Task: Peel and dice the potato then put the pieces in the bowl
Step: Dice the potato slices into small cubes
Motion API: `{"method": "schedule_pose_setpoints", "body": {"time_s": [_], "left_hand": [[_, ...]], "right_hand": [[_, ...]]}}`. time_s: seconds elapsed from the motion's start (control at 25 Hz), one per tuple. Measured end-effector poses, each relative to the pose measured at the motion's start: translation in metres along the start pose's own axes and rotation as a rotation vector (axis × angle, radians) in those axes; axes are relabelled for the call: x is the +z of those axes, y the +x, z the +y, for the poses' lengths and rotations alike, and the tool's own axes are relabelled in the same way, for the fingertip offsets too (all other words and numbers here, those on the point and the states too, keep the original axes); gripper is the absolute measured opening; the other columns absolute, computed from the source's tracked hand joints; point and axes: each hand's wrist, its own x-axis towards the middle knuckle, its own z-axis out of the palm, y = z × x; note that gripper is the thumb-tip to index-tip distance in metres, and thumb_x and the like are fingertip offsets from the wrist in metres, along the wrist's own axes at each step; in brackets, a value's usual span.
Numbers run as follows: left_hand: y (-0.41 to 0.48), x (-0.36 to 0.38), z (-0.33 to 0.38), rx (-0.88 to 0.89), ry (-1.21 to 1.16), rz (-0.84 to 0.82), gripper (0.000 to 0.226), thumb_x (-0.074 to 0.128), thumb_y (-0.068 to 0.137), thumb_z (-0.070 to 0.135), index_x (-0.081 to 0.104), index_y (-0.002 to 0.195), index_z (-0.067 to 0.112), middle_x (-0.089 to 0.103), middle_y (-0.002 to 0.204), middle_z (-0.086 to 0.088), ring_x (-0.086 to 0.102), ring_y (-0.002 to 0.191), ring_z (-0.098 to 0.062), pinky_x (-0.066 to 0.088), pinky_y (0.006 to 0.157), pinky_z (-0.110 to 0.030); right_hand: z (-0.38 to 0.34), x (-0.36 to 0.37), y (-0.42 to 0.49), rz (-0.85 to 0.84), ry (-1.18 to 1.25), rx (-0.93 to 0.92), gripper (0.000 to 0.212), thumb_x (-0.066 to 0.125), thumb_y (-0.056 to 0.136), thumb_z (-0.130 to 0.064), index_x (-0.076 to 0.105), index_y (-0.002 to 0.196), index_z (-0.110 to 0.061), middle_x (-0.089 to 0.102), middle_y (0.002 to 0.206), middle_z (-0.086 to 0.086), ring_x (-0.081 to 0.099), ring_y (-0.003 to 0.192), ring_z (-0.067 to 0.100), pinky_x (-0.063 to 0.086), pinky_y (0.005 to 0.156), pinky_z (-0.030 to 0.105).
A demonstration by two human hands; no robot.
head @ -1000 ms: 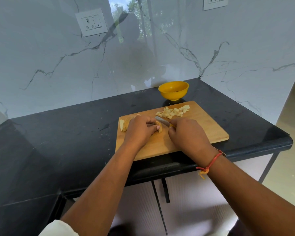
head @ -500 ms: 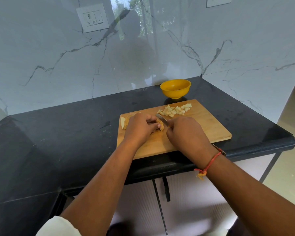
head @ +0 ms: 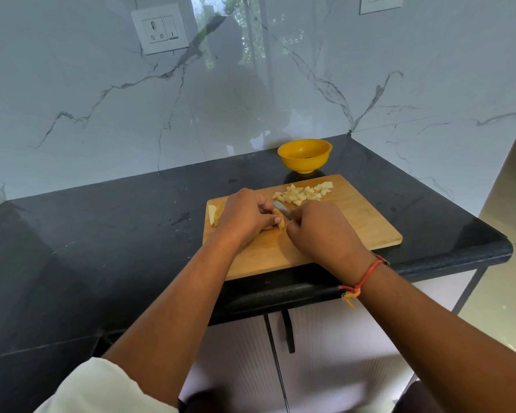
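A wooden cutting board [head: 358, 225] lies on the black counter. My left hand [head: 245, 216] curls over a peeled potato piece [head: 280, 223] and holds it down on the board. My right hand [head: 319, 231] grips a knife [head: 282, 209], whose blade sits against the potato between my hands. A pile of pale diced potato [head: 303, 193] lies at the board's far edge. Another potato slice [head: 212, 215] pokes out left of my left hand. The yellow bowl [head: 304, 155] stands behind the board, apart from it.
The black counter [head: 102, 248] runs left and ends in a rounded edge [head: 459, 263] at the right and front. Marble walls [head: 280, 84] close off the back and right. A cabinet handle [head: 288, 332] hangs below the counter.
The knife blade has shifted slightly against the potato piece while my hands stay in place; the view has tilted a little.
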Motion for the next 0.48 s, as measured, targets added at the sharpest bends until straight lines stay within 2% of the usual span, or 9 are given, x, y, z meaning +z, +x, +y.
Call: {"method": "schedule_pose_setpoints", "body": {"time_s": [0.16,0.28,0.48], "left_hand": [[0.000,-0.001,0.000,-0.015,-0.014,0.001,0.011,0.081,0.081,0.022,0.079,0.092,0.025,0.075,0.079,0.011,0.070,0.074,-0.001,0.055,0.078,-0.021],[0.000,-0.001,-0.001,-0.022,-0.034,0.001,0.011,0.081,0.082,0.021,0.079,0.092,0.022,0.075,0.079,0.009,0.071,0.073,-0.001,0.054,0.075,-0.018],[0.001,0.001,-0.005,-0.046,-0.085,0.003,0.016,0.081,0.081,0.018,0.079,0.097,0.018,0.076,0.083,0.007,0.071,0.072,0.001,0.053,0.069,-0.013]], "right_hand": [[-0.001,0.000,0.004,-0.027,0.027,0.018,0.029,0.053,0.098,-0.029,0.075,0.105,-0.013,0.061,0.074,0.002,0.059,0.075,0.017,0.042,0.063,0.026],[-0.001,0.002,0.008,-0.034,0.065,0.028,0.029,0.054,0.098,-0.030,0.076,0.104,-0.012,0.063,0.075,0.002,0.058,0.073,0.016,0.041,0.061,0.025],[-0.004,0.008,0.012,-0.040,0.094,0.042,0.030,0.054,0.098,-0.032,0.075,0.103,-0.011,0.069,0.083,0.006,0.061,0.079,0.017,0.049,0.066,0.027]]}}
